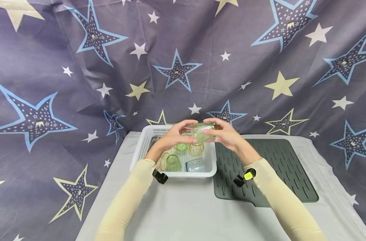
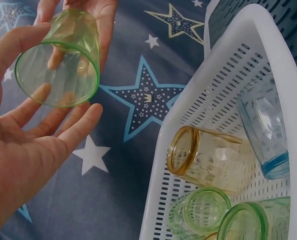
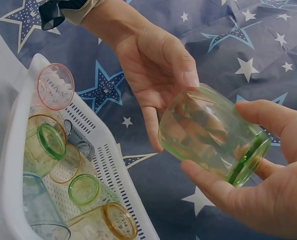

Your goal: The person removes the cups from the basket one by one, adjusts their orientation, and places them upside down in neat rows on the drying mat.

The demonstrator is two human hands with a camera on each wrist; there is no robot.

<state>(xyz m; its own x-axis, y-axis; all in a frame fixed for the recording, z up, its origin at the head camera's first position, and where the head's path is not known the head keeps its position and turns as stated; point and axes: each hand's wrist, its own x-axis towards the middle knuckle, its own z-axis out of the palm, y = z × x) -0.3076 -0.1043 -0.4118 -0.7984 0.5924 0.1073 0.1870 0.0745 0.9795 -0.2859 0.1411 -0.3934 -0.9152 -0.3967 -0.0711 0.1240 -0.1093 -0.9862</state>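
A clear green drinking glass (image 1: 198, 132) is held up on its side above the white basket. My left hand (image 1: 174, 136) holds it at the rim end, thumb on one side and fingers on the other. At the thick base, my right hand (image 1: 227, 136) grips it between thumb and fingers. The left wrist view shows the open green rim facing the left palm. Below, in the basket (image 1: 214, 164), lie an amber glass (image 2: 213, 157), a blue glass (image 2: 266, 125), green glasses (image 3: 84, 190) and a pink-rimmed glass (image 3: 58, 87).
A dark grey ridged drying mat (image 1: 270, 180) lies on the table right of the basket. The pale table cloth (image 1: 183, 211) extends in front of both. A star-patterned curtain (image 1: 177, 30) hangs behind the table.
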